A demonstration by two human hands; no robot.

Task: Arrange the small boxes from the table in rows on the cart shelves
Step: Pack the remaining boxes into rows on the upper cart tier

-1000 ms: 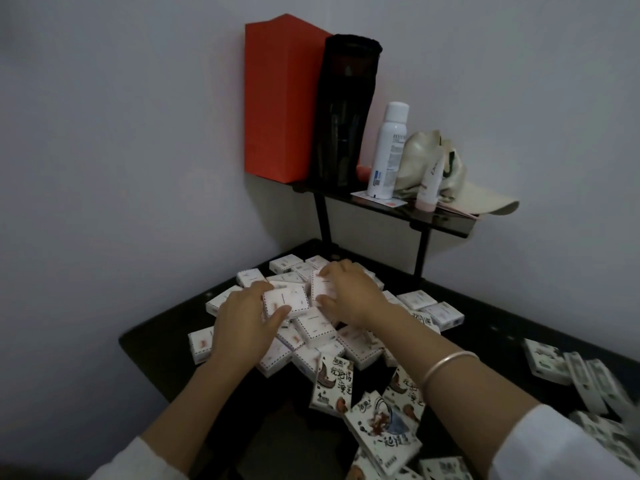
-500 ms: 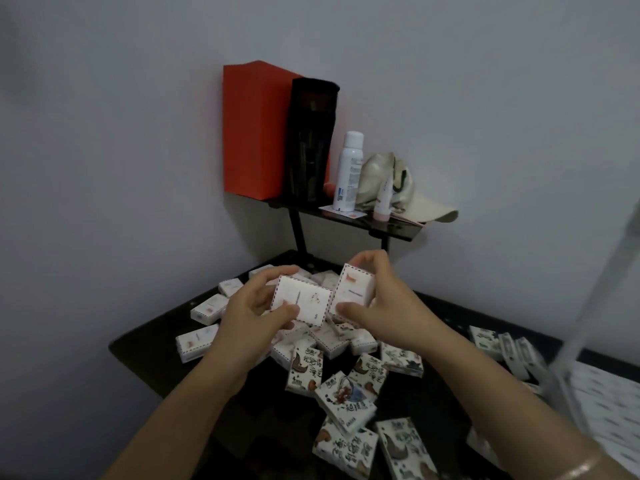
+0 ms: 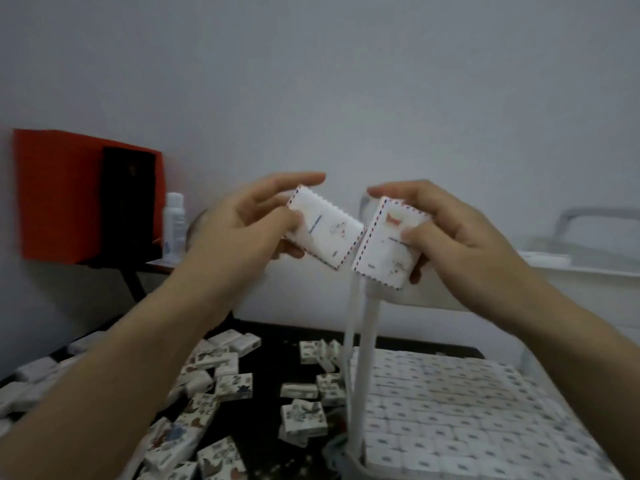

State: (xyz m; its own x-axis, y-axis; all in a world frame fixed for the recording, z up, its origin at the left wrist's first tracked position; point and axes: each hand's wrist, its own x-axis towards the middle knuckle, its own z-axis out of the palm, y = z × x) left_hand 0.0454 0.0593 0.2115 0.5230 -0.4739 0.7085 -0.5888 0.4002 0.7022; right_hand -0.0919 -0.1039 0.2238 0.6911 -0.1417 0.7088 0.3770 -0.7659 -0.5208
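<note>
A: Holding what just now?

B: Gripping a pair, airmail-striped at the edges, both raised well above the table (image 3: pixel 277 344). Pinching the left box (image 3: pixel 325 233) in the left hand (image 3: pixel 242 233), thumb on its face, forefinger stretched straight over the top. Clasping the right box (image 3: pixel 384 251) in the right hand (image 3: pixel 460 237), thumb pressed on the front, fingers curled behind. Nearly touching at the near corners.

A: And the step, at a guess?

B: Carrying across to be shelved, most likely. Looks packed on the lower shelf (image 3: pixel 377 472), row upon row, so probably bound for the upper shelf (image 3: pixel 571 270) at right. Cannot tell how full up there.

A: How to do it well?

B: Turn both faces the same way first. Grip lightly: thin card, probably easy to dent. Set down one at a time, flush against the last in the row, and let go only once seated flat.

A: Anything in the way?

B: Mind the white cart post (image 3: pixel 360 358), right beneath the hands, between table and shelves; pass over or round it. Watch too for the loose boxes (image 3: pixel 235 382) scattered on the dark top, some just beside the post's foot. No trouble from the red box (image 3: pixel 59 195), the dark container (image 3: pixel 128 199) or the white bottle (image 3: pixel 174 223), well apart at far left.
</note>
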